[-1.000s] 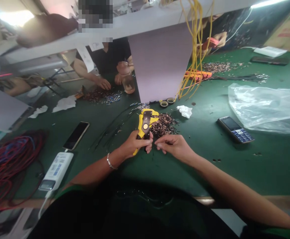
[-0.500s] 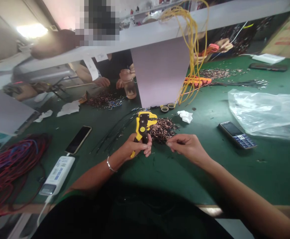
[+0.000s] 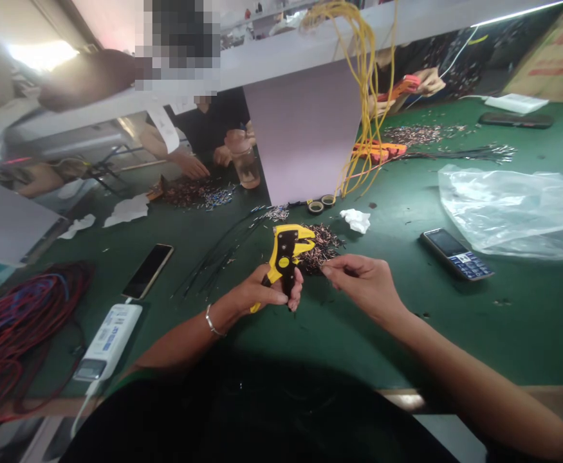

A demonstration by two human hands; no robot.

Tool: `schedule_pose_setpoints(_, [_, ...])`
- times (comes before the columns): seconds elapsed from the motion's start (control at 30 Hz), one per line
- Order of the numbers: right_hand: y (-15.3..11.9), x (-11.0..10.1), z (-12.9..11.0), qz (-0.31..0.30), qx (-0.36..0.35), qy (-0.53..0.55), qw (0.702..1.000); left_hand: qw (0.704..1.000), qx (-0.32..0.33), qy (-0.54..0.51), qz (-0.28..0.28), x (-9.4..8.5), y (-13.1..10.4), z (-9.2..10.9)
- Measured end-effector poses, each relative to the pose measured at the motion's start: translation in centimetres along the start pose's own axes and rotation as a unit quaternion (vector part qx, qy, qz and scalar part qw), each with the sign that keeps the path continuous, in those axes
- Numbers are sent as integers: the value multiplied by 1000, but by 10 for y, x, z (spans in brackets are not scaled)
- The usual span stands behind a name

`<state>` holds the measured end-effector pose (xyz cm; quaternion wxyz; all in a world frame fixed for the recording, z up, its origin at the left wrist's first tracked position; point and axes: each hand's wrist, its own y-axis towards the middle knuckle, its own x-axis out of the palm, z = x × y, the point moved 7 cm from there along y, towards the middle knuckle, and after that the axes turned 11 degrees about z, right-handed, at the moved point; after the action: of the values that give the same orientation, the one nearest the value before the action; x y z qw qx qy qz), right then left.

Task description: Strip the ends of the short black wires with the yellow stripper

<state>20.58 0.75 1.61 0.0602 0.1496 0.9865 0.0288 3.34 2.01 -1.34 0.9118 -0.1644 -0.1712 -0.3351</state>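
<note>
My left hand (image 3: pixel 271 289) is wrapped round the handles of a yellow and black wire stripper (image 3: pixel 287 254), whose jaws point up and to the right. Just right of it, my right hand (image 3: pixel 358 276) has thumb and forefinger pinched together; whatever sits between them is too small to make out. Behind both hands lies a heap of short copper-coloured wire pieces (image 3: pixel 327 243), partly covered by the tool's head. Thin black wires (image 3: pixel 218 257) lie spread on the green table (image 3: pixel 358 347) to the left of the tool.
On the left are a smartphone (image 3: pixel 148 271), a white power bank (image 3: pixel 110 341) and red cable coils (image 3: pixel 30 328). A keypad phone (image 3: pixel 457 255) and clear plastic bag (image 3: pixel 513 212) lie right. Yellow wires (image 3: pixel 370 96) hang from the shelf. Co-workers' hands (image 3: pixel 428 82) show beyond the divider (image 3: pixel 307 135).
The wire stripper in my left hand has shifted slightly right and down over the heap, closer to my right hand. My right hand keeps its pinch. The whole view has shifted a little.
</note>
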Motion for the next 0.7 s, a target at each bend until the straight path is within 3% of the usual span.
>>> schedule_pose_setpoints(0.23, [-3, 3, -1, -5, -1, -9, 1000, 999, 22, 22, 19, -2, 1, 3])
schedule_pose_setpoints(0.4, [-5, 5, 3, -12, 10, -15, 1000, 983, 71, 162, 53, -4, -1, 7])
schedule_pose_setpoints(0.5, [-7, 9, 3, -38, 20, 11, 999, 922, 160, 339, 98, -7, -3, 13])
schedule_pose_setpoints(0.63, [-8, 16, 7, -103, 57, 75, 990, 782, 299, 524, 156, -8, -9, 22])
schedule_pose_setpoints(0.7, [-7, 19, 13, -132, 80, 103, 983, 733, 358, 556, 158, -5, -14, 25])
